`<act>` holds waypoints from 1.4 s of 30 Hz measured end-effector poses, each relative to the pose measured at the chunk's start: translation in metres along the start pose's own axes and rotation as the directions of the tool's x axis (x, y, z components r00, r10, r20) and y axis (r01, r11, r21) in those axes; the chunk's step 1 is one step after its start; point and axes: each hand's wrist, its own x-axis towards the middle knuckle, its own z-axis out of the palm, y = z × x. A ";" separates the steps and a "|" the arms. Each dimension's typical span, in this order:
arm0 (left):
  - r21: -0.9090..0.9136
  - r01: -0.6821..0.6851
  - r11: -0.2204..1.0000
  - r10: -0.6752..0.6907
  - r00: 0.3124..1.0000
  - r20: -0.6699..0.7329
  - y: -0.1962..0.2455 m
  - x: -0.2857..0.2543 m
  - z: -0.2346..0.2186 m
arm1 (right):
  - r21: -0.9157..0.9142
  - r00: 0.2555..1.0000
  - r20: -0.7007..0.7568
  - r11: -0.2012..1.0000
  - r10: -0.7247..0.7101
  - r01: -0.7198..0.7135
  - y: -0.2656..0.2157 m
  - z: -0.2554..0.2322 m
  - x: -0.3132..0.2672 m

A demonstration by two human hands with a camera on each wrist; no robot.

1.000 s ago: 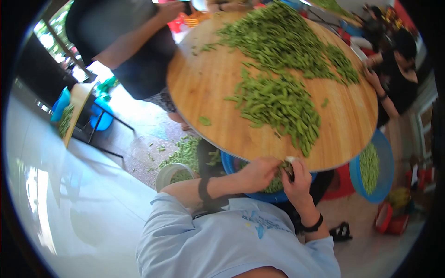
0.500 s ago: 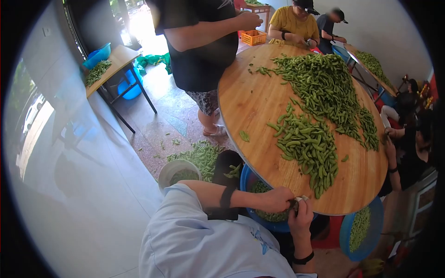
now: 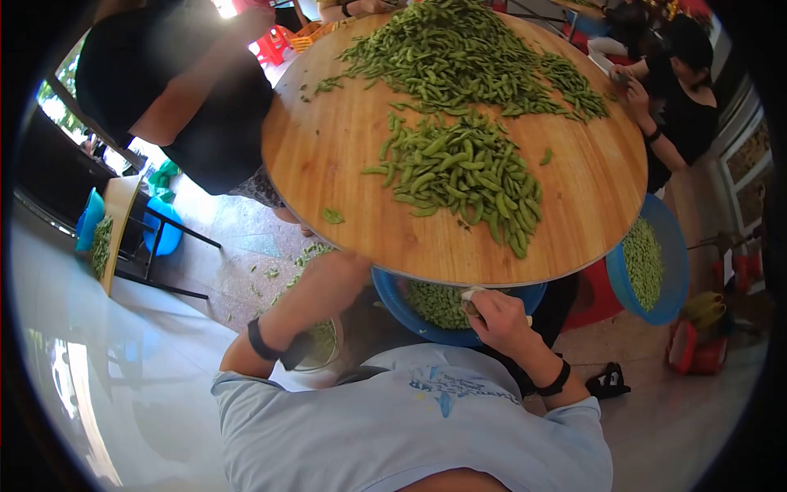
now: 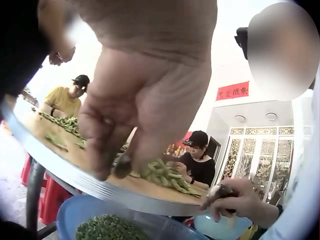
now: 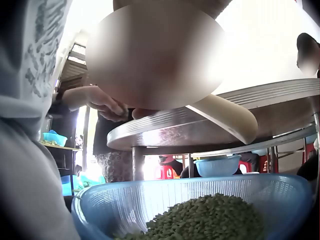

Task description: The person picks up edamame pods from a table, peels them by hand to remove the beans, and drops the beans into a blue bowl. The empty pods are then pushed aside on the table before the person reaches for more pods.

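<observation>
My left hand [image 3: 328,283], blurred, is raised to the left over a pale bucket [image 3: 318,348]. In the left wrist view its fingers hang bent, with a dark tip [image 4: 122,165] at the thumb; I cannot tell whether it holds a pod. My right hand [image 3: 500,316] is at the table's near edge, above a blue basket [image 3: 393,307] of shelled green beans [image 3: 438,303]. Its curled fingers grip a cream, round-ended piece [image 5: 232,120], like a handle, partly hidden by the hand. A loose pile of green bean pods [image 3: 463,172] lies on the round wooden table [image 3: 320,156].
A larger pod heap [image 3: 459,53] covers the table's far side. A second blue basket [image 3: 676,283] of beans stands at the right. People work around the table, one in black [image 3: 684,98] at the right. Pods lie scattered on the floor [image 3: 221,238] at the left.
My hands were together at the table edge; the left has swung away to the left, over the bucket. The right stays over the basket. The head view has tipped up, then down again.
</observation>
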 end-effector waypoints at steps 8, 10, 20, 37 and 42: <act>-0.095 0.113 0.989 -0.142 0.895 -0.423 -0.053 0.134 0.028 | 0.129 0.988 0.012 0.980 0.152 -0.152 0.001 -0.004 0.000; -0.045 0.241 0.969 -0.241 0.899 -0.365 -0.061 0.145 0.031 | 0.214 0.983 0.000 0.960 0.183 -0.179 0.000 -0.007 -0.001; -0.784 0.046 0.619 -0.366 0.900 -0.236 0.017 0.098 0.014 | 0.842 0.792 0.361 0.193 0.492 -0.503 0.001 -0.017 0.014; -0.995 0.056 0.082 -0.133 0.990 0.045 0.079 0.075 0.062 | 0.908 0.797 0.416 -0.246 0.438 -0.339 0.001 -0.006 0.019; -0.998 0.060 0.025 -0.126 0.990 0.057 0.079 0.076 0.067 | 0.913 0.785 0.407 -0.222 0.466 -0.341 -0.002 -0.007 0.018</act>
